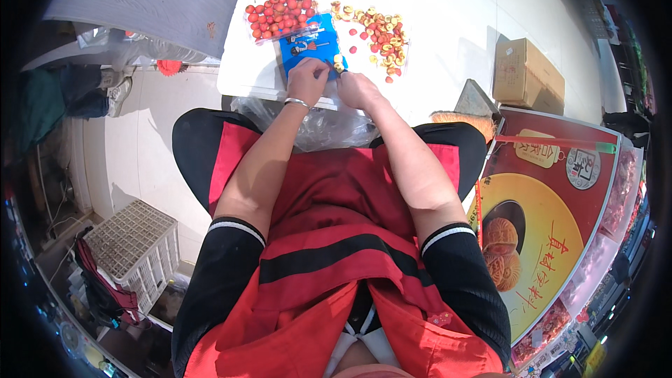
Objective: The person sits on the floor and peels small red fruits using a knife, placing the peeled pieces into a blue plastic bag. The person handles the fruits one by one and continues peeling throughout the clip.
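My left hand (306,80), with a silver bangle at the wrist, rests over a blue printed packet or mat (321,42) on a white foam board (252,71). Its thumb and forefinger come together; what lies between them is hidden. Close to its right, my right hand (359,90) is closed around a small dark tool, apparently a knife (343,70), mostly covered by the fingers. Pale cut fruit pieces (338,62) lie just beyond the fingertips. Whole red hawthorn fruits (281,13) fill a clear plastic tray at the back left. Halved hawthorns (387,37) are scattered on the right.
Clear plastic film (331,128) hangs between the board and my knees. On the right are a cardboard box (525,73), a broom (464,119) and a large printed mooncake sign (535,210). A plastic crate (136,247) stands at left, below a grey tabletop (152,5).
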A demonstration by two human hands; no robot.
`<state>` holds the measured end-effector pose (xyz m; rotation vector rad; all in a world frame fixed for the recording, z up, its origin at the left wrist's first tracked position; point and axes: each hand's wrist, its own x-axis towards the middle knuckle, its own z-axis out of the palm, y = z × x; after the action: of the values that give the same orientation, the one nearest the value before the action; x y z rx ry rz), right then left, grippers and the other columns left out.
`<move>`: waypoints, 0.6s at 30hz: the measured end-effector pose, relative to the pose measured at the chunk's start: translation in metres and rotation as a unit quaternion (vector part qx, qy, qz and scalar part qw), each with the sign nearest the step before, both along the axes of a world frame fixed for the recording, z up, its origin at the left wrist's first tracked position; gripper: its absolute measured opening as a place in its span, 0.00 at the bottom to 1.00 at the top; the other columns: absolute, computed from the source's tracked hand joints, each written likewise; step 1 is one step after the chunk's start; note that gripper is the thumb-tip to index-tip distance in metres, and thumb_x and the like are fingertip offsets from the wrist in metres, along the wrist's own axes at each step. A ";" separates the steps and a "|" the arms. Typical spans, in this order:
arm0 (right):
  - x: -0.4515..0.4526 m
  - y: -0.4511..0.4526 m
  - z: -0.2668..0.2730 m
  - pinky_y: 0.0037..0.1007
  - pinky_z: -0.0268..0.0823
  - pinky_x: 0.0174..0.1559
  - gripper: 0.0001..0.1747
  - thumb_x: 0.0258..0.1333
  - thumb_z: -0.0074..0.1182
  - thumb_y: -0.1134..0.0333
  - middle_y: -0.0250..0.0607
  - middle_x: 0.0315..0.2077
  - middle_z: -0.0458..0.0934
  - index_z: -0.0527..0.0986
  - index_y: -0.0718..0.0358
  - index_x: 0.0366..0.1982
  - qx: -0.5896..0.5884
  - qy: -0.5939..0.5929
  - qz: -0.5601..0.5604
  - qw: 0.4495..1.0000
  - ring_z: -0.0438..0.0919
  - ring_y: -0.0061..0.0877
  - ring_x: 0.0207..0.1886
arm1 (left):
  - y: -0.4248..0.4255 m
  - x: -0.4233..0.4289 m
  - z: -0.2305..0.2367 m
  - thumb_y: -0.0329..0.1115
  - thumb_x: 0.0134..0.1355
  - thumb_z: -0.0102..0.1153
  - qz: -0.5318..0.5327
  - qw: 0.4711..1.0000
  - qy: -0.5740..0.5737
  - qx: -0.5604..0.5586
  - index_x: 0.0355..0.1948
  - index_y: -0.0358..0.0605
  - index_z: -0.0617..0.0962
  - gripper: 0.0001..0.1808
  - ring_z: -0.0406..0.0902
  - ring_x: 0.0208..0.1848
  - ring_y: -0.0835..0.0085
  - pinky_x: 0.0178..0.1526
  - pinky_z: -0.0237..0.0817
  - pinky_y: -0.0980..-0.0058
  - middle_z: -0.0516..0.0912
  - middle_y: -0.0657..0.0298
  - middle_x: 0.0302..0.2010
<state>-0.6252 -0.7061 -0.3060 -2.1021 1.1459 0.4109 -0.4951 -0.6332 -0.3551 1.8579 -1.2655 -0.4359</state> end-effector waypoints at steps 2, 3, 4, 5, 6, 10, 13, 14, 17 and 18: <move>0.001 -0.001 -0.001 0.41 0.71 0.50 0.18 0.58 0.43 0.65 0.56 0.41 0.81 0.81 0.66 0.38 0.007 0.000 -0.004 1.000 0.80 0.45 0.47 | 0.000 0.000 0.000 0.30 0.52 0.67 -0.001 1.000 0.002 -0.004 0.28 0.43 0.83 0.04 0.82 0.31 0.70 0.37 0.72 0.74 0.83 0.63 0.29; 0.001 -0.002 -0.002 0.41 0.71 0.49 0.17 0.58 0.43 0.66 0.56 0.40 0.81 0.81 0.66 0.38 0.010 -0.002 -0.003 1.000 0.80 0.45 0.47 | 0.000 0.001 0.000 0.30 0.52 0.67 0.003 1.000 0.005 -0.001 0.28 0.43 0.83 0.03 0.82 0.31 0.70 0.37 0.72 0.74 0.83 0.63 0.29; 0.002 -0.002 -0.002 0.41 0.72 0.49 0.17 0.58 0.43 0.66 0.56 0.40 0.81 0.81 0.67 0.38 0.013 -0.003 -0.004 1.000 0.80 0.45 0.46 | 0.000 0.001 -0.001 0.30 0.52 0.66 0.005 1.000 0.008 0.003 0.28 0.43 0.83 0.03 0.82 0.31 0.70 0.37 0.72 0.74 0.83 0.63 0.29; 0.002 -0.002 -0.003 0.41 0.72 0.48 0.17 0.57 0.44 0.66 0.56 0.40 0.81 0.81 0.67 0.38 0.015 -0.004 -0.006 1.000 0.81 0.45 0.46 | 0.000 0.001 -0.001 0.30 0.52 0.66 0.008 1.000 0.012 0.006 0.28 0.43 0.83 0.03 0.82 0.31 0.70 0.37 0.72 0.74 0.83 0.63 0.29; 0.003 -0.002 -0.004 0.42 0.71 0.48 0.18 0.59 0.43 0.64 0.59 0.39 0.81 0.81 0.68 0.38 0.024 -0.014 -0.006 1.000 0.80 0.47 0.45 | 0.000 0.001 -0.001 0.30 0.52 0.66 0.007 1.000 0.009 0.007 0.28 0.43 0.83 0.03 0.82 0.31 0.70 0.38 0.72 0.74 0.83 0.63 0.29; 0.005 -0.003 -0.008 0.45 0.70 0.47 0.21 0.60 0.42 0.62 0.64 0.37 0.79 0.79 0.71 0.38 0.037 -0.041 -0.008 0.998 0.79 0.51 0.44 | -0.001 0.001 -0.003 0.30 0.53 0.66 0.010 1.000 0.012 0.017 0.28 0.42 0.83 0.04 0.82 0.31 0.70 0.38 0.73 0.74 0.84 0.62 0.30; 0.001 -0.003 -0.012 0.45 0.70 0.47 0.20 0.60 0.43 0.63 0.64 0.37 0.79 0.79 0.72 0.36 0.031 -0.034 0.025 0.999 0.80 0.52 0.44 | -0.001 0.002 -0.005 0.30 0.53 0.66 0.014 0.999 0.017 0.023 0.28 0.41 0.83 0.04 0.83 0.32 0.70 0.40 0.73 0.74 0.84 0.62 0.30; 0.000 -0.002 -0.015 0.45 0.70 0.47 0.19 0.59 0.43 0.63 0.64 0.36 0.79 0.80 0.72 0.36 0.029 -0.029 0.041 0.998 0.80 0.52 0.44 | 0.000 0.002 -0.006 0.30 0.53 0.66 0.015 1.000 0.015 0.023 0.28 0.41 0.83 0.04 0.83 0.33 0.71 0.40 0.73 0.74 0.84 0.62 0.31; 0.002 -0.001 -0.022 0.39 0.74 0.43 0.13 0.51 0.49 0.70 0.58 0.36 0.82 0.81 0.70 0.31 0.007 -0.020 0.027 0.999 0.82 0.45 0.42 | -0.001 0.004 -0.008 0.30 0.53 0.66 0.017 0.999 0.013 0.041 0.28 0.40 0.83 0.04 0.84 0.33 0.71 0.41 0.74 0.74 0.85 0.61 0.31; 0.005 -0.002 -0.025 0.39 0.74 0.43 0.12 0.50 0.49 0.71 0.58 0.35 0.82 0.81 0.70 0.30 -0.005 -0.023 0.068 0.997 0.82 0.45 0.41 | 0.000 0.005 -0.009 0.30 0.54 0.65 0.022 0.999 0.022 0.043 0.28 0.40 0.83 0.04 0.84 0.33 0.71 0.41 0.74 0.74 0.85 0.61 0.31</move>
<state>-0.6197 -0.7078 -0.3313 -2.1935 0.9841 0.4173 -0.4904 -0.6336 -0.3642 1.9329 -1.1919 -0.5120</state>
